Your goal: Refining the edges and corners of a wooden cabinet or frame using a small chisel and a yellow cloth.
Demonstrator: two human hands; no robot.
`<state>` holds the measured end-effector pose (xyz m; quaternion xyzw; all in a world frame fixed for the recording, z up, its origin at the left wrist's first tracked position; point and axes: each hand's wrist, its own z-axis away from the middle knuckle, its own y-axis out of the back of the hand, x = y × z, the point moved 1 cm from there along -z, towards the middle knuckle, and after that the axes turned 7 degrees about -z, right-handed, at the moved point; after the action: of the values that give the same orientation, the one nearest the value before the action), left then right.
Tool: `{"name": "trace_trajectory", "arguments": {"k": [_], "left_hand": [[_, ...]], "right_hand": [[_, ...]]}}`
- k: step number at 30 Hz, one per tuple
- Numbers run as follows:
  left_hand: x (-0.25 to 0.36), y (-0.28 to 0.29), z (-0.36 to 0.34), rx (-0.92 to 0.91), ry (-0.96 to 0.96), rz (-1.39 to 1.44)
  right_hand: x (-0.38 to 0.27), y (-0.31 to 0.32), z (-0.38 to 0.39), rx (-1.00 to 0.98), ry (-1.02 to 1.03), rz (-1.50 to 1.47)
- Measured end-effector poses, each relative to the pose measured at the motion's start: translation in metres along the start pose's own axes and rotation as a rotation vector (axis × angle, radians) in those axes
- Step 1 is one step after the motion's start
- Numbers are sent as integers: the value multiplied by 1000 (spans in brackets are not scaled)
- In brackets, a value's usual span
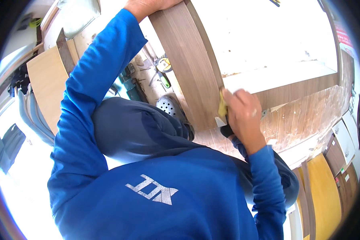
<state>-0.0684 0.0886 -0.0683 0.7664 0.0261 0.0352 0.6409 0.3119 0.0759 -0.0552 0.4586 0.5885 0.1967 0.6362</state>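
My right hand is closed on a crumpled yellow cloth or pad, whose exact kind I cannot make out. It presses this against the right edge of a brown wood-grain panel, close to the panel's near end. At the far end, my left hand rests on the same panel. The picture's upper border cuts off its fingers. The panel forms one side of a frame-like furniture piece with a white inner board. Another wood-grain side runs off to the right.
Hand tools, among them a green-handled one and a yellow-and-black round item, lie on the floor left of the panel. A teal power tool is beside my knee. Boards lean at left and lower right. My grey clog stands near the panel.
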Motion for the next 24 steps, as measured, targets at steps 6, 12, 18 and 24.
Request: {"name": "trace_trajectory", "arguments": {"k": [6, 12, 18, 24], "left_hand": [[15, -14, -16, -4, -47, 85], [9, -7, -6, -28, -12, 37], [13, -7, -11, 19, -24, 64], [8, -11, -4, 37, -38, 55]], "right_hand": [[25, -7, -77, 51, -44, -145], [-3, 6, 14, -88, -54, 9], [18, -13, -101, 110, -43, -126], [18, -4, -57, -30, -25, -112]]}}
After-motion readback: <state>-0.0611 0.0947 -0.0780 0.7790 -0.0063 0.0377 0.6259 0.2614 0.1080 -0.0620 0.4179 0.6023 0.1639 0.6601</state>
